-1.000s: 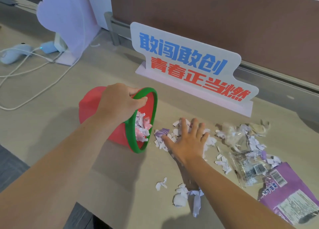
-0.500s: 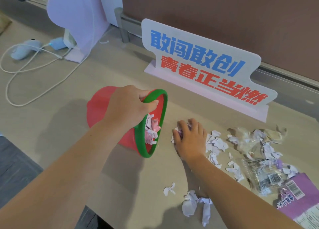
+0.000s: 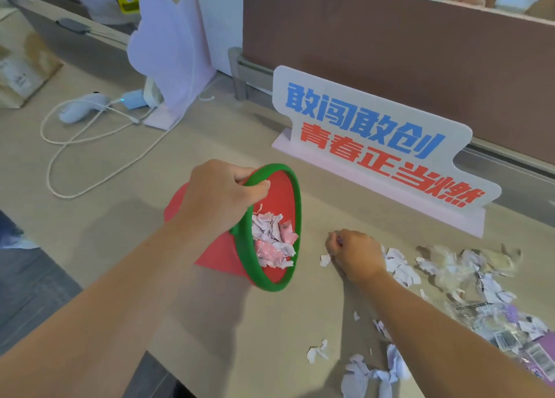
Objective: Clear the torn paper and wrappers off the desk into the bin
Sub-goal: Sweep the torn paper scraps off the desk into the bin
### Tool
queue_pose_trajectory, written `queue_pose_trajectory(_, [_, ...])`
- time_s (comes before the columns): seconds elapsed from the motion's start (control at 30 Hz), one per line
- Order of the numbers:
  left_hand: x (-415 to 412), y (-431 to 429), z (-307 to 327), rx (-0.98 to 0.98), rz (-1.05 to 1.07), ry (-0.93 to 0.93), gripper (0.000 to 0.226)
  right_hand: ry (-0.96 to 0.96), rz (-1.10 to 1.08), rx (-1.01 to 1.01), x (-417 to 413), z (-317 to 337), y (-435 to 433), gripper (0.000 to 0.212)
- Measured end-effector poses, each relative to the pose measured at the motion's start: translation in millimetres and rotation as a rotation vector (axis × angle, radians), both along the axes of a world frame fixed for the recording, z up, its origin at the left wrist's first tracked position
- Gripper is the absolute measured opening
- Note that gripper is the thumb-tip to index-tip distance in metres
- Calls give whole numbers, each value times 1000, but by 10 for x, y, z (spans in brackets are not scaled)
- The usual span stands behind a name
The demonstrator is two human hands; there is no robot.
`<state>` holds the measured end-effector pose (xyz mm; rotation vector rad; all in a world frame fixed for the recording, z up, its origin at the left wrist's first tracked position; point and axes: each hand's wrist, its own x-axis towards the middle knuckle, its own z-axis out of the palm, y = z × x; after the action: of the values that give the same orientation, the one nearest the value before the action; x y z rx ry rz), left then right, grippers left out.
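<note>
Head view: bin [image 3: 279, 193], red with a green rim, is tipped on its side on the desk [image 3: 120, 217], its mouth facing right. The left hand [image 3: 222, 196] grips the top of the rim, thumb hooked inside and fingers curled over the outside. A heap of white and pinkish paper bits [image 3: 273, 241] lies in the lower part of the bin.

Just right of the bin's mouth, the right hand [image 3: 354, 252] rests knuckles-up on the desk, its fingers curled tight round a small bunch of scraps; a purple bit shows at the fingertips. One white piece lies touching the hand on the bin side. More torn paper [image 3: 399, 265] lies right beside the wrist, and beyond it sit crumpled clear wrappers [image 3: 444, 262], a flat wrapper with a barcode [image 3: 486, 322] and a purple packet [image 3: 540, 355] at the right edge. Other white pieces [image 3: 369, 373] lie near the front edge under the right forearm.

A white sign [image 3: 375, 145] with blue and red characters stands behind, and a white cable [image 3: 90, 145] loops at the left.
</note>
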<state>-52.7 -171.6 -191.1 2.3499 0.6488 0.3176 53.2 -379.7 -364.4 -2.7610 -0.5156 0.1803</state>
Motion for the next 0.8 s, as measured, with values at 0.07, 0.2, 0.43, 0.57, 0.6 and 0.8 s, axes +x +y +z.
queue_pose_trajectory(0.07, [-47,40,9,-33,-6,1,26,156,-212,211,19,302,134,36])
queue_pose_trajectory(0.2, [-115,112,18,-142,-45,3,22,186,-473,1023,-212,1153,600,39])
queue_pose_trajectory(0.43, [-195,160,93,-287,26,-44,10,752,-325,1234,-689,1187,1401,47])
queue_pose_trajectory(0.57, [-206,146,46,-251,-34,-62,12,585,-87,838,-850,1000,1326,33])
queue_pose_trajectory(0.6, [-195,117,35,-239,-70,-68,14,523,-58,829,-888,1057,1267,25])
queue_pose_trajectory(0.8, [-106,-99,21,-193,-212,-91,10,311,-61,755,-879,1271,891,20])
